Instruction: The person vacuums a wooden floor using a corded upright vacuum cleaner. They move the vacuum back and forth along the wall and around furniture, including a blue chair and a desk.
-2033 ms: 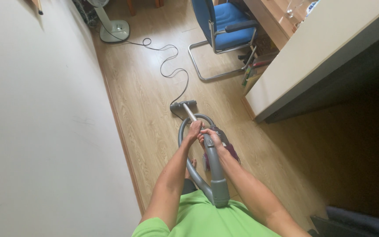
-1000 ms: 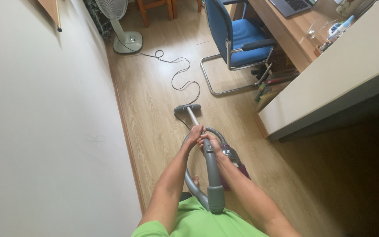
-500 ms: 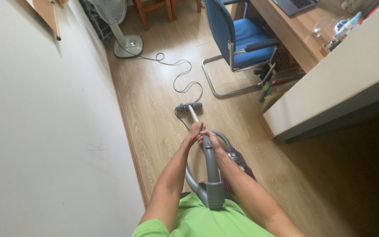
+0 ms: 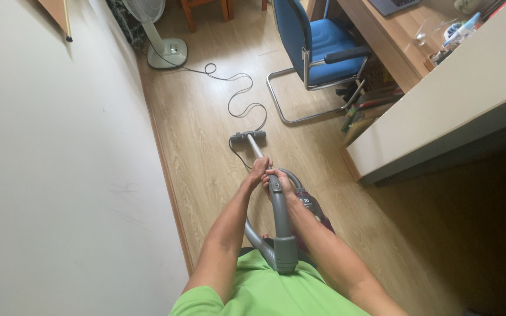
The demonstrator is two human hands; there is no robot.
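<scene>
Head view, looking down: I'm gripping the vacuum wand (image 4: 257, 151) w/ both hands near frame centre. Left hand (image 4: 258, 171) is sitting further up the frame, fingers wrapped tight round the metal tube just above the grey handle (image 4: 279, 205). Right hand (image 4: 280, 181) is sitting right behind it, touching it, fingers clamped on top of the handle. I'd say the two hands are stacked close like this so one is steering while the other is pushing down the line of the tube.

Wand's long axis is running from lower centre up toward upper centre, leaning slightly left, low end pointing away from me. Floor head (image 4: 248, 136) is lying flat on the wooden floor (image 4: 200, 146), crosswise to the wand, near the wall (image 4: 60, 175) at frame left. Grey hose (image 4: 257, 240) is looping back from the handle toward my green shirt, prob. kept slack for reach. Vacuum body (image 4: 310, 208) is resting on the floor just right of my hands, partly hidden by my right arm.

Black cable (image 4: 238, 99) is snaking up-frame toward a standing fan (image 4: 159, 35) at upper left. Blue chair (image 4: 317, 41) is standing at upper centre, tabletop (image 4: 440, 93) at upper right.
</scene>
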